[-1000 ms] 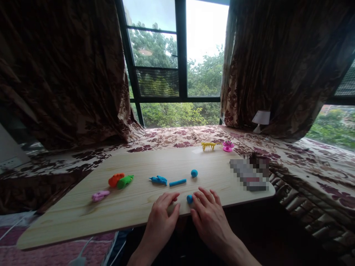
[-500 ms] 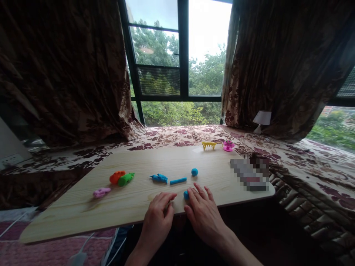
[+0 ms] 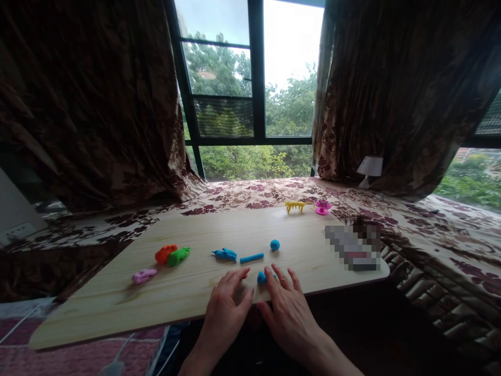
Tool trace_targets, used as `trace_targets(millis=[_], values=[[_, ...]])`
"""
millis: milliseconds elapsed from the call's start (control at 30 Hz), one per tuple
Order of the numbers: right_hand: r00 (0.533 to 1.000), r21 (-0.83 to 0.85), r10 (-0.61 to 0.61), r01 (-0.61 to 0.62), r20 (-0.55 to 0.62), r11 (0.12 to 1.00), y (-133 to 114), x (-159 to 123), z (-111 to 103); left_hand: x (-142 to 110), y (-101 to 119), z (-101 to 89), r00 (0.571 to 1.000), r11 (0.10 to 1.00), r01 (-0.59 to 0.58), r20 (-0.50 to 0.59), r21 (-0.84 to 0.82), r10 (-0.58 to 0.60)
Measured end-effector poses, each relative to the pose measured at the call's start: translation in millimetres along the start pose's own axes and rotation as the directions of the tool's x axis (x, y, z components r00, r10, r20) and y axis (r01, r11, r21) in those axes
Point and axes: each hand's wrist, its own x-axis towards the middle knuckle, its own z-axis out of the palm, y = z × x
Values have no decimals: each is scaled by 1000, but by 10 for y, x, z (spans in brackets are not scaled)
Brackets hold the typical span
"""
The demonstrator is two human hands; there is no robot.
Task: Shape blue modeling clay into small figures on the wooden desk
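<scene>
Under the fingers of my right hand (image 3: 289, 305) lies a piece of blue modelling clay (image 3: 261, 277), partly covered; the fingers are stretched out and spread over it. My left hand (image 3: 229, 300) rests at the table's near edge, fingers extended and slightly bent, holding nothing. Beyond the hands are a blue clay roll (image 3: 251, 258), a blue clay ball (image 3: 275, 245) and a lumpy blue clay piece with a pointed end (image 3: 225, 254). All of these sit on the light wooden table (image 3: 203, 230).
At the left are orange (image 3: 164, 254), green (image 3: 179, 256) and pink (image 3: 143, 276) clay pieces. A yellow many-legged figure (image 3: 295, 207) and a pink stand-shaped piece (image 3: 323, 207) are at the back. A blurred-out object (image 3: 354, 249) lies right; a small lamp (image 3: 370, 167) stands behind.
The right hand's fingers have shifted slightly, showing more of the blue clay under them. My left thumb has moved outward to the right. The other clay pieces stay put.
</scene>
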Motion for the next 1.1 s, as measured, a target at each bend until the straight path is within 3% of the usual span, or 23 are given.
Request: trace_targets(millis=[233,433,767,1100], values=[[1000,-32,15,-16,-27,999,127,-48,-63,102,130,98,991,997,-81,103,-14,82],[1000,-52,-2,1,-15,999,241,-69,-94,66,169,86,996,998,-61,63,7,60],[1000,-9,-17,17,-21,1000,106,-100,-102,45,161,86,996,998,-60,65,24,58],[999,-25,-19,18,-29,1000,139,-40,-58,42,173,80,996,997,-70,56,27,69]])
